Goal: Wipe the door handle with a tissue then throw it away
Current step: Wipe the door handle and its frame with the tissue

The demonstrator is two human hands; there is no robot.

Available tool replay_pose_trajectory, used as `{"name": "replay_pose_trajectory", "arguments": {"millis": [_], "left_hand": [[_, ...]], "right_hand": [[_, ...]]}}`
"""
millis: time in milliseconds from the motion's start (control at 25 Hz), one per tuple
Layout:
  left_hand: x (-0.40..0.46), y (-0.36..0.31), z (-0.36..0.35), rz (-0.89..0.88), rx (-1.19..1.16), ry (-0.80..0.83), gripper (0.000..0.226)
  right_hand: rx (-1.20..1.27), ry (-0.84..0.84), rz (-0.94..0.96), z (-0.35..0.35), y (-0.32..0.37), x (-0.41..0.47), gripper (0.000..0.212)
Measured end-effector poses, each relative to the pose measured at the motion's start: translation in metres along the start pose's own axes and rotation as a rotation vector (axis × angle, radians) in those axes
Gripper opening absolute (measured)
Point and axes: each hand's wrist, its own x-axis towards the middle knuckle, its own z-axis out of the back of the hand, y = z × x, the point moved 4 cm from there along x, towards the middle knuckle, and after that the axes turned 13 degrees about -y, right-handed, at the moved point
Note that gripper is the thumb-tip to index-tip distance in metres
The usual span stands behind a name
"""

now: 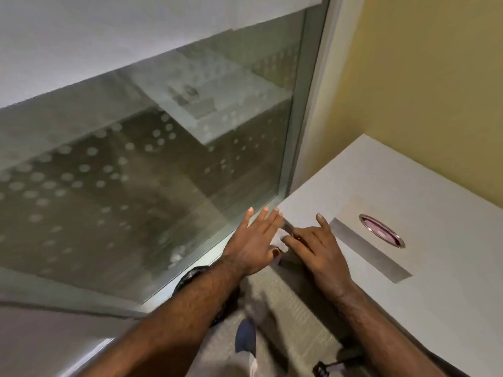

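Observation:
A white door [424, 268] stands at the right, and the grey metal door handle [288, 227] sticks out near its edge. My right hand [318, 254] is curled over the handle and presses a white tissue [278, 240] against it; most of the tissue is hidden under the fingers. Just left of the handle, my left hand [253, 243] has its fingers spread flat and its thumb close to the tissue's lower edge. The handle's lower part is hidden behind both hands.
A glass panel with frosted dots [141, 170] fills the left in a grey frame. On the door are a metal plate [370, 251] and a round lock [381, 230]. A yellow wall [424, 91] rises behind. Below are carpet [288, 308] and my shoe [246, 336].

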Motion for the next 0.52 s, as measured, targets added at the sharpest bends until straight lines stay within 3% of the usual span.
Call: {"name": "replay_pose_trajectory", "arguments": {"millis": [80,200,400,520], "left_hand": [[-0.043,0.008,0.01,0.111,0.013,-0.018,0.071],[-0.109,0.021,0.029,0.271,0.007,-0.043,0.061],[-0.212,0.049,0.075,0.507,0.01,-0.171,0.065],[-0.278,0.067,0.097,0.6,0.037,-0.235,0.068]], "right_hand": [[0.149,-0.002,-0.037,-0.002,0.025,0.007,0.021],[0.408,0.051,-0.099,-0.006,0.072,0.012,0.02],[0.582,0.043,-0.067,-0.011,0.158,0.015,0.057],[0.863,0.138,-0.224,-0.022,0.215,0.02,0.049]]}}
